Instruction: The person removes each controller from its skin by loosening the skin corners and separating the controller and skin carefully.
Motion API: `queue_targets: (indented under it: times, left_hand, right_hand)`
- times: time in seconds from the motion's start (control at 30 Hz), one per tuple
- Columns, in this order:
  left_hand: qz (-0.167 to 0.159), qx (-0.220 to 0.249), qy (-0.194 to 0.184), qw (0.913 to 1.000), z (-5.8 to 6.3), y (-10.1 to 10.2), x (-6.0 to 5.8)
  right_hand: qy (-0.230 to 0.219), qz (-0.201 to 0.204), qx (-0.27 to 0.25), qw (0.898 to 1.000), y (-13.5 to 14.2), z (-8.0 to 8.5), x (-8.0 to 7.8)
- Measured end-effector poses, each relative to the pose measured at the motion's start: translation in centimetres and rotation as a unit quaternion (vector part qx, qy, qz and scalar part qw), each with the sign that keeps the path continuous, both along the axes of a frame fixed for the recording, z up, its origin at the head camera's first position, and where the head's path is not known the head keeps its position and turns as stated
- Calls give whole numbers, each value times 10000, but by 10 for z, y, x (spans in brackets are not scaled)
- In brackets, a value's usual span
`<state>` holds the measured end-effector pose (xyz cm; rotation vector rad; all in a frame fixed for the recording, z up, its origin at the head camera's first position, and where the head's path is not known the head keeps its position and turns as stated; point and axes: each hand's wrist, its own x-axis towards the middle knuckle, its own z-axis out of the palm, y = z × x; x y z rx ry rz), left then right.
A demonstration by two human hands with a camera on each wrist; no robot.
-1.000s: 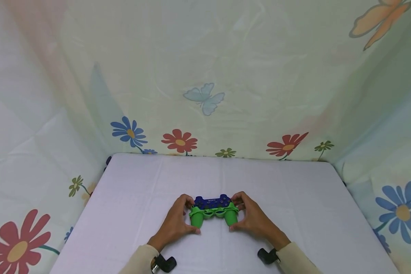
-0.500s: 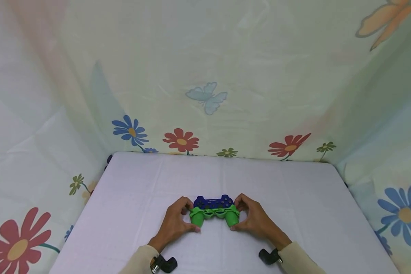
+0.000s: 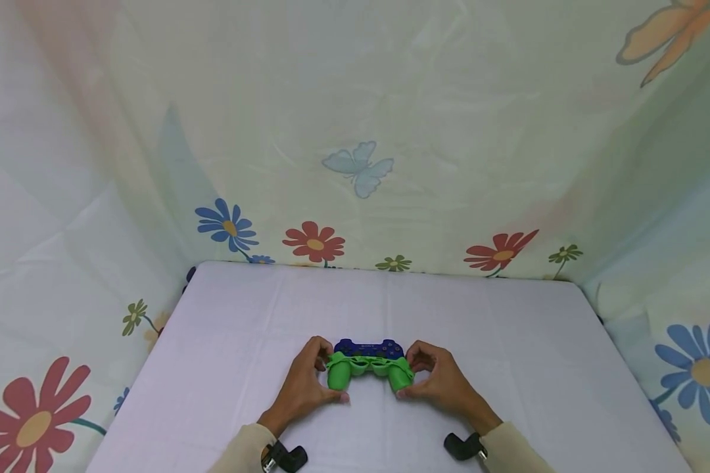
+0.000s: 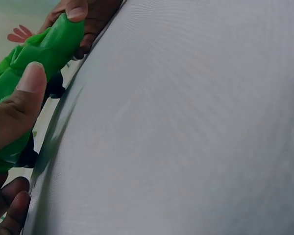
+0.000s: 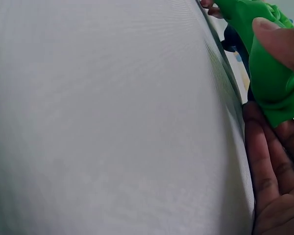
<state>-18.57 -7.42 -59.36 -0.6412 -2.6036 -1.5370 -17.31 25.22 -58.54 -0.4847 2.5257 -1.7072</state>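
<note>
A dark blue game controller (image 3: 368, 349) sits partly inside a green silicone cover (image 3: 340, 376), which wraps the handles and lower half; the blue face with its buttons shows above. My left hand (image 3: 298, 378) grips the left side, thumb at the handle's tip and fingers at the cover's upper edge. On the other side my right hand (image 3: 445, 380) holds the right handle the same way. In the left wrist view the thumb lies on the cover (image 4: 54, 46). The right wrist view shows the other thumb pressed on the cover (image 5: 269, 68), fingers beneath.
A white cloth-covered table (image 3: 473, 328) lies under the hands. Behind it and at both sides hangs a pale curtain (image 3: 449, 131) printed with flowers and butterflies. Black wrist cameras (image 3: 288, 456) sit on both wrists, by the beige sleeves.
The fingers of my right hand have slid from the controller's upper right corner down to the cover's side edge. Controller and left hand stay almost in place; the head view shifts slightly.
</note>
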Motion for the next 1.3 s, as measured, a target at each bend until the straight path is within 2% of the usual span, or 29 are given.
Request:
queue_targets:
  times: [0.23,0.4,0.63,0.97,1.3]
  left_hand:
    - [-60,343,-61,9994,0,-1,-1]
    - [-172,330,-30,9993,0,0,0]
    - [-71,382,-201,9990,0,1,0]
    - [289,523,-475,9971,4,5,-6]
    - [210,595,-498,9968,2,4,-9]
  right_hand:
    - [-169,-36,-158,9997,1,0,1]
    - [-267,-7,-350,9990,1,1,1]
    - [-245,-74,-411,9988,1,3,2]
    - [-750,-674,-722,9923,-4,5,-1]
    - [-674,-497,-640,9944,-1,4,-1]
